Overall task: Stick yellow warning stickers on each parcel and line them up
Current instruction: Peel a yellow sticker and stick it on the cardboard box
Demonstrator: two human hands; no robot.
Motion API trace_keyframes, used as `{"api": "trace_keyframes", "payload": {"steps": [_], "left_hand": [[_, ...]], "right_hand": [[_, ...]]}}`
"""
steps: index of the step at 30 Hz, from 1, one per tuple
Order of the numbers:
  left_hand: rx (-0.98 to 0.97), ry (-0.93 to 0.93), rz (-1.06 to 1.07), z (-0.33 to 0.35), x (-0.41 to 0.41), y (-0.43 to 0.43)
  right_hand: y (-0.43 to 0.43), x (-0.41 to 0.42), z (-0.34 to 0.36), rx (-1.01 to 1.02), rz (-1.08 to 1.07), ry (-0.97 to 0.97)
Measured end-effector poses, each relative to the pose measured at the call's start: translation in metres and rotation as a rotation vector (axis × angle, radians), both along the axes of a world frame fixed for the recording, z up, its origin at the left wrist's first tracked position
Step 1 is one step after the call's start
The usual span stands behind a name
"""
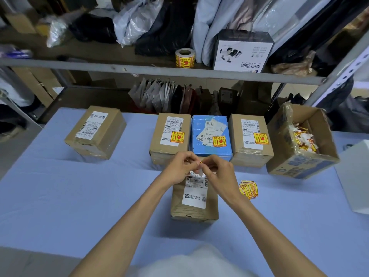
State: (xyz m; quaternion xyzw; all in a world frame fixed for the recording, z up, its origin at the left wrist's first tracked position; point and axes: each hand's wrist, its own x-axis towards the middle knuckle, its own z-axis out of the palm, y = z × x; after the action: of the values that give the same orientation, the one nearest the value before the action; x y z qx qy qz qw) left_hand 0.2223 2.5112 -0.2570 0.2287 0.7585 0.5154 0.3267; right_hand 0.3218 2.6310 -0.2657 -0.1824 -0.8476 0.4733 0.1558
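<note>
A brown parcel with a white shipping label lies on the blue table right in front of me. Above its far end, my left hand and my right hand pinch a small yellow sticker between their fingertips. Behind them stand three parcels in a row, each bearing a yellow warning sticker: a brown one, a blue one and another brown one. A brown parcel without a yellow sticker sits apart at the far left. Several loose yellow stickers lie right of my right wrist.
An open cardboard box holding sticker scraps stands at the right. A white box sits at the table's right edge. On the shelf behind are a roll of yellow stickers, a barcode scanner box and bags.
</note>
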Motion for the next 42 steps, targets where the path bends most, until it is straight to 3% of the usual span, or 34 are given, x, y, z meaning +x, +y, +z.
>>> {"api": "trace_keyframes", "payload": {"steps": [42], "left_hand": [[0.092,-0.019,0.051,-0.005,0.000,0.005]], "right_hand": [[0.011,-0.003,0.004,0.008,0.029,-0.023]]}}
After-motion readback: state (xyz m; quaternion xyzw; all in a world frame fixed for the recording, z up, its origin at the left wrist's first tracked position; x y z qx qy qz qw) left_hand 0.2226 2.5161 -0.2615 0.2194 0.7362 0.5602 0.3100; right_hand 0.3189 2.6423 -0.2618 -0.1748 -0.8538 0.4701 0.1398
